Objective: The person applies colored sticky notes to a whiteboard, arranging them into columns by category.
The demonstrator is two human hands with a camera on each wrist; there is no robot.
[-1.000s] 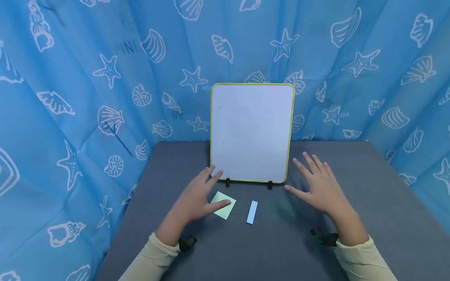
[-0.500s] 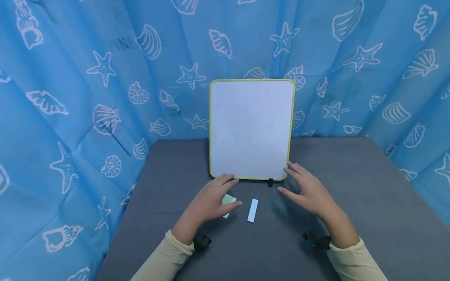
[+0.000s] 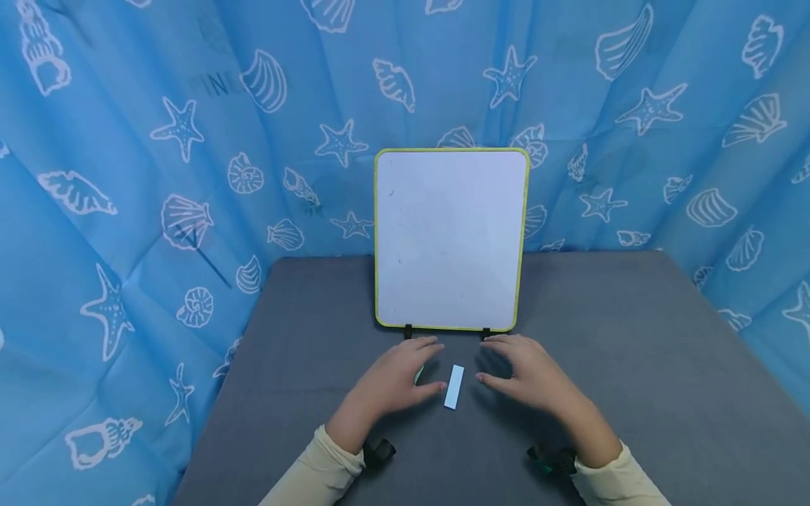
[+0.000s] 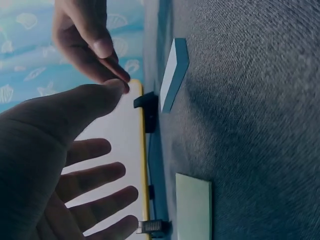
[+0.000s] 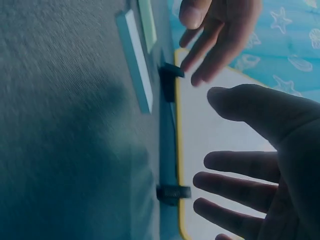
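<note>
Both hands hover above the grey table, fingers spread and holding nothing. In the head view the left hand lies over a pale green square pad of sticky notes, covering most of it. A narrow light blue pad of sticky notes rests on the table between the two hands, near the left thumb tip. To its right is the right hand, palm turned inward. The left wrist view shows both pads as thin blocks lying flat, apart from the fingers.
A whiteboard with a yellow frame stands upright behind the hands on small black feet. A blue curtain with shell and starfish prints hangs behind and beside the grey table.
Both hands have moved inward and toward the person, closing in on the blue pad from either side. The left hand now hides more of the green pad. The pads stay put.
</note>
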